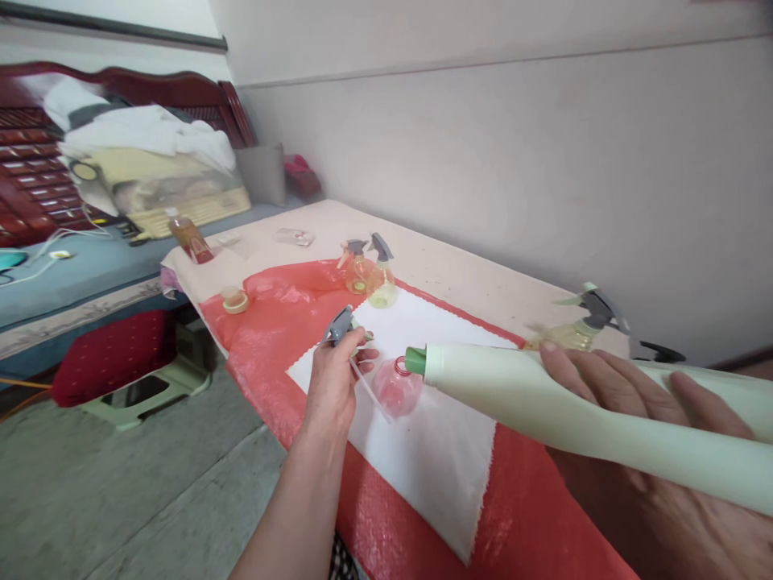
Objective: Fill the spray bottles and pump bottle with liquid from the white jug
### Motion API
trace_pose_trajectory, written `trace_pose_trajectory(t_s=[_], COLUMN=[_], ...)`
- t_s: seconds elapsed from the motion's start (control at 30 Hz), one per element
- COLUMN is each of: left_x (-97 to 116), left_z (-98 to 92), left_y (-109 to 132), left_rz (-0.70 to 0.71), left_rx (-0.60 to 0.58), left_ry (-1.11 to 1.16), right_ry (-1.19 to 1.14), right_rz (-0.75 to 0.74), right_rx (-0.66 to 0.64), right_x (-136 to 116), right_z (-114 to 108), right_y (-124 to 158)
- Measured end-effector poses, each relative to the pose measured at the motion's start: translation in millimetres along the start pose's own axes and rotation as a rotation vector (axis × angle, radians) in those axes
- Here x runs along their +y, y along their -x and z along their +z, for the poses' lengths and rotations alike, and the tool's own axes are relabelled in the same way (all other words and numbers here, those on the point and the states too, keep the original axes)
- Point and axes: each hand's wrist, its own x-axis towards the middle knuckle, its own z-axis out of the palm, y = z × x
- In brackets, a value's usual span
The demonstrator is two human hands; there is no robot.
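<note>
Currently left fingers [351, 341] grip sprayer head [339, 324], not yet fitted; right fingers [609, 385] grip pale jug [495, 383], spout [414, 359] by open bottle [397, 395] inboard of desk's [435, 250] near edge; fill level unclear.

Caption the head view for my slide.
Left hand holds trigger sprayer; right hand, pale green container; pink bottle on white sheet.

Likely a home, wooden-backed settee [114, 264], grey cushion [262, 173]
</note>
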Motion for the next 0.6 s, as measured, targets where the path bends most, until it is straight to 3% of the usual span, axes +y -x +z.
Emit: trace_pose_trajectory(t_s=[0.17,0.6], left_x=[1.0,1.5], left_z=[1.2,1.5], left_y=[0.2,0.8], left_rz=[-0.004,-0.006], left_rx=[0.005,0.005], left_ry=[0.0,0.002], right_ry=[0.097,0.093], right_rz=[-0.08,-0.068], right_rx=[-0.02,-0.006], right_x=[1.2,0.9], right_z=[-0.3,-0.7], right_y=[0.0,0.1])
